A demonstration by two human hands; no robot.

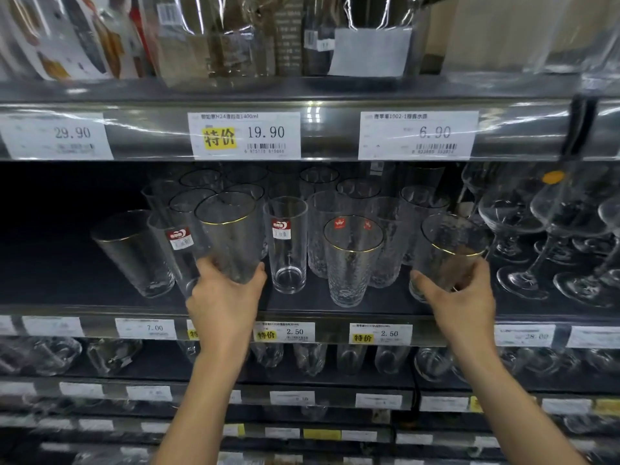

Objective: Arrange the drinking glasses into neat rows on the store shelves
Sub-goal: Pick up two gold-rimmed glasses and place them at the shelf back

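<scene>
My left hand grips the base of a gold-rimmed hammered glass, held upright over the dark middle shelf. On the right, my right hand holds a second gold-rimmed glass by its lower part, tilted slightly right. Between the hands stand a plain straight glass with a red label and a gold-rimmed hammered glass near the front edge. A further gold-rimmed glass stands at the left. Several more glasses crowd behind them in loose rows.
Stemmed glasses fill the shelf's right end. Price tags run along the shelf edge above and the front rail below. Packaged goods sit on the top shelf. More glassware lines the lower shelves.
</scene>
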